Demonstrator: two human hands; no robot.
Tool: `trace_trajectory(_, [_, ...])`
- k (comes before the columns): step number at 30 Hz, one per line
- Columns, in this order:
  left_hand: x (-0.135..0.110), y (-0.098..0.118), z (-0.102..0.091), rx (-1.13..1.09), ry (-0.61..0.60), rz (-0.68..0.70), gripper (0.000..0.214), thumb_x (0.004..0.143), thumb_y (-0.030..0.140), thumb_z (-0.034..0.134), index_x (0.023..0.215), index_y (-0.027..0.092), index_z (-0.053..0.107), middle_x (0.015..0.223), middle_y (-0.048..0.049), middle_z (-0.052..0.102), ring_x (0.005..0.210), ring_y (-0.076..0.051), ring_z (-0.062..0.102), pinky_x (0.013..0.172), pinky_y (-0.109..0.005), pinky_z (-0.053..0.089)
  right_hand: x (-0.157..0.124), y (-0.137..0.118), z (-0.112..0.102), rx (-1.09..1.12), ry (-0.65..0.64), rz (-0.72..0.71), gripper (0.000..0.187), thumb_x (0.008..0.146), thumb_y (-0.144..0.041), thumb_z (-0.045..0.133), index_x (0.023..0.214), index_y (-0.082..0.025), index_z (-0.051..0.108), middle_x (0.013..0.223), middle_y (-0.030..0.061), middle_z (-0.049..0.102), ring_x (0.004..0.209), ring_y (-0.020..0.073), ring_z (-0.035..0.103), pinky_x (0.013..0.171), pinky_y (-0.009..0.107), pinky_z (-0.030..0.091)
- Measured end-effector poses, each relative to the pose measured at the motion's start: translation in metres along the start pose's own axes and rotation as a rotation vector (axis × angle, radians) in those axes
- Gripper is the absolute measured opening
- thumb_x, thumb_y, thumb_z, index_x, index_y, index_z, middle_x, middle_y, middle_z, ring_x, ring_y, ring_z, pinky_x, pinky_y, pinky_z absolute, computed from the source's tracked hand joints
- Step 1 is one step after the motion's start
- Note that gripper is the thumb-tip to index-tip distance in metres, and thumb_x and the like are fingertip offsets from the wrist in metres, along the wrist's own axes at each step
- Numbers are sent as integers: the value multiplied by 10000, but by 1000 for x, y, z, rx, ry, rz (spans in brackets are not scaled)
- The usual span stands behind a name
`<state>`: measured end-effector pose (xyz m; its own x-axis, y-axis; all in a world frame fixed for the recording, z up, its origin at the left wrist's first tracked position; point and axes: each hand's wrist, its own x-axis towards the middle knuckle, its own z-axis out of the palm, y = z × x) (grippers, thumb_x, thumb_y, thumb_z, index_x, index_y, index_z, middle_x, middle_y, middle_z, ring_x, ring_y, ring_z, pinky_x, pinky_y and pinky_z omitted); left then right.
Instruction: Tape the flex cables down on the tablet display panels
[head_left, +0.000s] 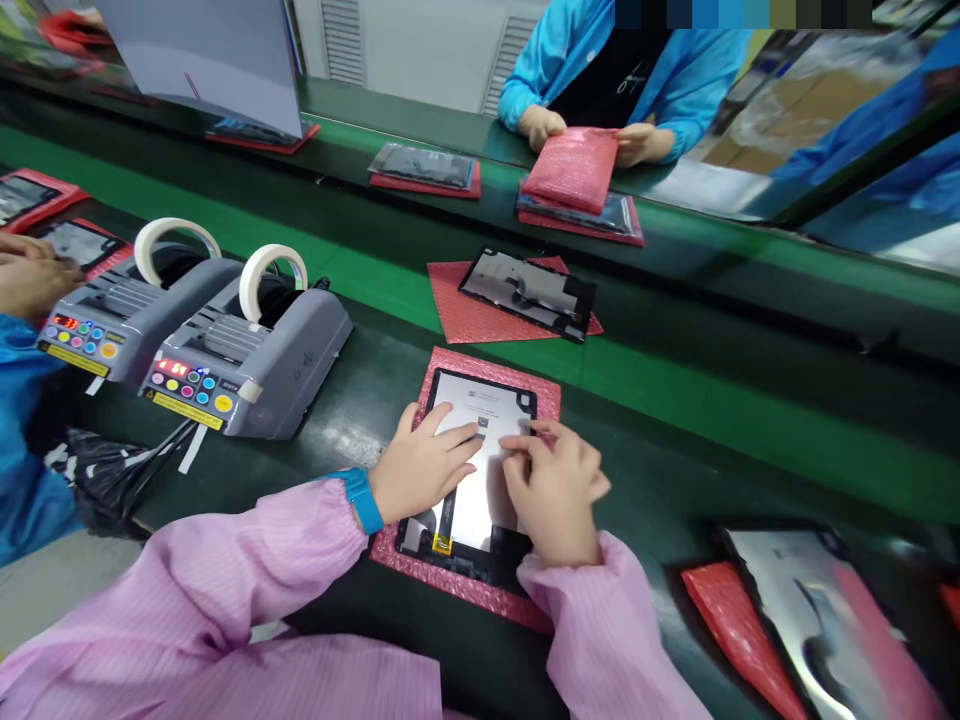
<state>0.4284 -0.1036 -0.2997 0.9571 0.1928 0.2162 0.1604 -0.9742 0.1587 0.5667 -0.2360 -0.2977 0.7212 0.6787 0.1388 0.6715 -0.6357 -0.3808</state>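
Note:
A tablet screen panel (pixel 487 500) lies back side up on a pink bubble-wrap bag (pixel 547 395) in front of me. It has a silvery back, a black border and a yellow piece of tape near its lower end. My left hand (pixel 424 460) rests on the panel's left part, its fingers spread. Over the right part is my right hand (pixel 555 485), fingers bent, with thumb and index fingertips close together at the surface. Whatever may be between those fingertips is too small to make out.
Two grey tape dispensers (pixel 247 350) with white rolls stand at left, beside another person's hand (pixel 34 275). A panel (pixel 525 290) on pink wrap lies on the green strip ahead; another panel (pixel 825 620) is at lower right. Across the bench, a person holds a pink bag (pixel 577 165).

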Motion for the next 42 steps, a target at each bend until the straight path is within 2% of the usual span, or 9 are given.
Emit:
trace_trajectory(6, [10, 10, 7, 37, 27, -42, 395, 1019, 409, 392, 1345, 230, 524, 1230, -82, 664, 1190, -263, 498, 1034, -526, 295, 60, 18, -27, -299, 207, -151, 236, 915, -223, 469, 975, -185, 695, 1179, 111, 635, 1089, 298, 505, 932, 501, 259])
trace_trajectory(11, [17, 25, 11, 92, 18, -77, 374, 1004, 372, 446, 1306, 171, 539, 1177, -95, 657, 1179, -273, 493, 1043, -551, 302, 157, 13, -12, -480, 66, -440, 348, 949, -119, 383, 1239, -89, 573, 1349, 182, 568, 1130, 276, 522, 916, 435, 263])
trace_trajectory(18, [17, 17, 16, -112, 35, -91, 322, 1007, 334, 434, 1243, 174, 584, 1117, -97, 673, 1169, -267, 512, 1041, -530, 330, 212, -10, -2, -526, -30, -559, 304, 913, -61, 365, 887, -31, 666, 855, 142, 732, 764, 122, 612, 837, 309, 324])
trace_trajectory(23, [44, -6, -1, -1023, 128, -230, 326, 992, 360, 440, 1130, 167, 664, 1134, -121, 685, 1089, -234, 603, 986, -412, 456, 198, -32, -40, -496, 46, -539, 341, 922, -164, 374, 963, -17, 679, 878, 176, 726, 789, 170, 641, 823, 331, 342])
trace_trajectory(28, [91, -21, -25, -2006, 251, -510, 406, 834, 432, 704, 1162, 224, 585, 1241, -117, 640, 999, -191, 675, 913, -379, 526, 130, -62, -79, -406, 29, -524, 278, 904, -290, 478, 995, -174, 714, 906, 90, 744, 743, 198, 656, 674, 297, 377])
trace_trajectory(32, [108, -22, -27, -1970, 354, -780, 164, 764, 247, 714, 818, 122, 622, 698, -37, 659, 642, -144, 638, 692, -314, 561, 94, -46, -89, -79, -223, -538, 292, 906, -395, 529, 1083, -242, 703, 1029, 56, 746, 893, 231, 681, 788, 328, 478])
trace_trajectory(34, [108, -20, -27, -1934, 383, -822, 107, 712, 160, 679, 788, 120, 616, 613, 2, 617, 565, -130, 598, 609, -286, 545, 93, -22, -88, 30, -139, -430, 433, 885, -505, 549, 1212, -236, 640, 1217, 93, 684, 1102, 291, 624, 924, 417, 468])
trace_trajectory(37, [97, -12, -37, -1956, 371, -681, 199, 659, 129, 660, 856, 133, 636, 682, 8, 658, 600, -136, 620, 598, -267, 539, 93, 14, -87, 202, -33, -171, 544, 853, -603, 541, 1210, -197, 607, 1238, 141, 648, 1128, 320, 595, 949, 472, 461])
trace_trajectory(42, [63, -11, -56, -1816, 192, -469, 316, 773, 383, 704, 963, 131, 677, 881, -60, 728, 812, -202, 680, 760, -315, 546, 41, 27, -95, 786, -245, 156, 420, 826, -616, 596, 983, -227, 620, 880, 29, 695, 808, 206, 645, 721, 304, 524])
